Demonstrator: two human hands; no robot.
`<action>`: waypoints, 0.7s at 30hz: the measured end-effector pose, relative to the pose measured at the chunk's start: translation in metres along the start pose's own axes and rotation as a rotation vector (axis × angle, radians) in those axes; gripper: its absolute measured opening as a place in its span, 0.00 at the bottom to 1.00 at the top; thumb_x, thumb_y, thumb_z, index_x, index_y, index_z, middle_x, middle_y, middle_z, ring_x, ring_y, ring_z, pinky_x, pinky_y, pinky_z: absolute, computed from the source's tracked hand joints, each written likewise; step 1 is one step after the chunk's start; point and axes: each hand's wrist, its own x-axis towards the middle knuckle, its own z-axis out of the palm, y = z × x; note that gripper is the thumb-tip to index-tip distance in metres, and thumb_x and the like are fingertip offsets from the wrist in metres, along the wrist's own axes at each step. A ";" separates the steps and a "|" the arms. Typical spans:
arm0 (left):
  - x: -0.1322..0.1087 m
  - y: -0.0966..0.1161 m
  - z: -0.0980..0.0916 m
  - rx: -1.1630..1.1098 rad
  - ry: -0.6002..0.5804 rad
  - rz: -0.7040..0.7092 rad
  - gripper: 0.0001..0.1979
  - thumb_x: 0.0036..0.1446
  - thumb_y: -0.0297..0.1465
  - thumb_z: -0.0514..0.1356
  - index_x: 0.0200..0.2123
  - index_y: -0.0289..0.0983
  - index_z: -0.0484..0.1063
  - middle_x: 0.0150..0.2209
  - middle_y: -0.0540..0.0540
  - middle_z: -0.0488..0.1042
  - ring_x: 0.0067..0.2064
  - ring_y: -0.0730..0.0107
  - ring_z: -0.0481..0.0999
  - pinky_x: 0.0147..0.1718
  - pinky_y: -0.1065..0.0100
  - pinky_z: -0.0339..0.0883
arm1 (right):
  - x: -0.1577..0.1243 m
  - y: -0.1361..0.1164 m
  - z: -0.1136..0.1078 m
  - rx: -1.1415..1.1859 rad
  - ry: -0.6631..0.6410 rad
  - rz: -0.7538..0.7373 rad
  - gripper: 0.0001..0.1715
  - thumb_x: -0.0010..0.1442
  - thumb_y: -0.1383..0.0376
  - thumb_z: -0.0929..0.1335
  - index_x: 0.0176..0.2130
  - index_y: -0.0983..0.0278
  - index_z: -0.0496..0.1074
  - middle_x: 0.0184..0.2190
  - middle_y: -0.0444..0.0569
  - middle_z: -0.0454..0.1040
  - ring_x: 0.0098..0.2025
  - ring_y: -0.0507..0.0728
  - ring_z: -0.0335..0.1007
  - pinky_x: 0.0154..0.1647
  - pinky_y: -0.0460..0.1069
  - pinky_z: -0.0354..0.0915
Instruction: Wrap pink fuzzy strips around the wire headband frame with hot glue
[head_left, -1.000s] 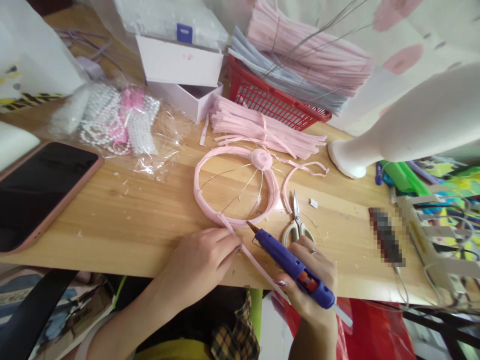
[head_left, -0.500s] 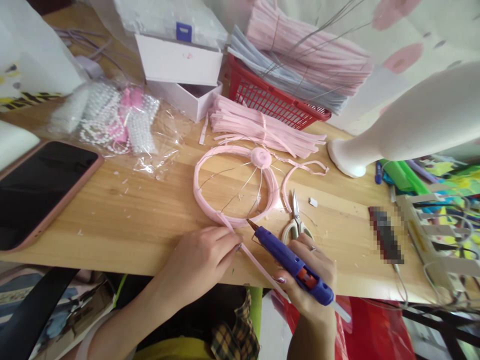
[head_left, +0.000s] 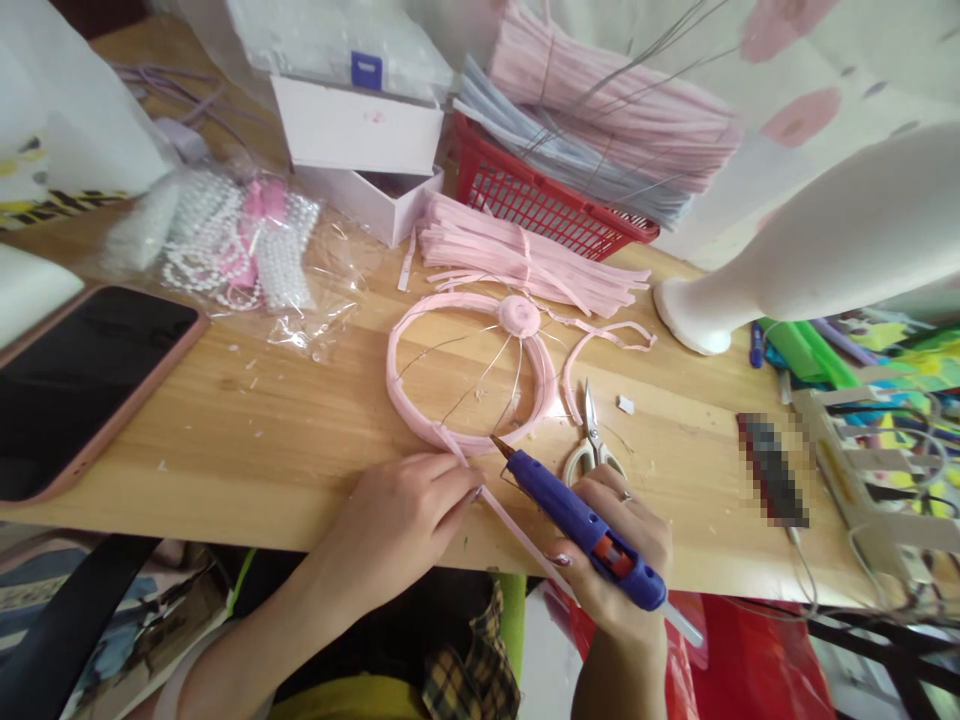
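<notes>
While the left hand (head_left: 416,500) pinches a pink strip (head_left: 517,530) just nearside of the pink-wrapped hoop (head_left: 544,380), the strip's long axis slants down-right from the hoop's near rim; right hand (head_left: 622,565), fingers closed round a blue glue gun (head_left: 559,510), sits farther from the hoop.
</notes>
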 end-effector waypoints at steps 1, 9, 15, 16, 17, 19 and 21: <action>0.000 0.000 0.000 0.002 0.004 0.002 0.08 0.61 0.22 0.63 0.42 0.35 0.81 0.39 0.42 0.85 0.36 0.56 0.84 0.29 0.62 0.74 | -0.001 0.000 0.000 0.003 0.013 0.007 0.23 0.66 0.46 0.67 0.32 0.61 0.70 0.22 0.42 0.62 0.28 0.53 0.59 0.26 0.50 0.54; 0.000 -0.002 0.001 0.008 0.032 0.013 0.08 0.59 0.21 0.64 0.40 0.36 0.80 0.37 0.44 0.85 0.34 0.58 0.84 0.30 0.64 0.73 | -0.012 0.011 -0.004 0.076 0.179 0.164 0.26 0.64 0.43 0.68 0.33 0.62 0.74 0.28 0.47 0.71 0.33 0.57 0.68 0.32 0.52 0.61; -0.001 -0.001 0.001 0.003 0.048 0.021 0.09 0.59 0.20 0.63 0.40 0.36 0.81 0.36 0.45 0.85 0.33 0.59 0.84 0.31 0.64 0.73 | -0.012 0.018 -0.006 0.085 0.209 0.346 0.26 0.64 0.47 0.68 0.25 0.62 0.72 0.25 0.46 0.70 0.27 0.54 0.66 0.25 0.49 0.57; -0.001 -0.001 0.001 0.008 0.051 0.023 0.09 0.59 0.20 0.63 0.40 0.36 0.81 0.36 0.44 0.85 0.33 0.59 0.84 0.30 0.64 0.73 | -0.013 0.018 -0.006 0.087 0.205 0.358 0.26 0.64 0.47 0.68 0.24 0.62 0.71 0.25 0.46 0.69 0.26 0.54 0.66 0.24 0.49 0.57; -0.001 -0.001 0.001 0.011 0.054 0.024 0.09 0.59 0.20 0.63 0.40 0.36 0.81 0.36 0.44 0.85 0.33 0.59 0.84 0.30 0.64 0.73 | -0.013 0.018 -0.006 0.087 0.199 0.365 0.26 0.63 0.47 0.69 0.24 0.62 0.71 0.24 0.45 0.69 0.25 0.53 0.65 0.24 0.49 0.57; -0.002 -0.001 0.001 0.012 0.053 0.023 0.09 0.60 0.21 0.63 0.40 0.36 0.81 0.37 0.44 0.85 0.34 0.59 0.84 0.31 0.64 0.74 | -0.014 0.019 -0.005 0.091 0.184 0.365 0.26 0.63 0.47 0.69 0.24 0.62 0.71 0.23 0.45 0.69 0.24 0.53 0.64 0.23 0.49 0.56; -0.001 -0.001 0.001 0.009 0.051 0.020 0.09 0.60 0.21 0.63 0.40 0.36 0.81 0.37 0.45 0.85 0.34 0.59 0.84 0.31 0.64 0.74 | -0.015 0.020 -0.005 0.096 0.175 0.360 0.25 0.63 0.47 0.69 0.24 0.62 0.72 0.23 0.45 0.69 0.24 0.53 0.65 0.23 0.49 0.56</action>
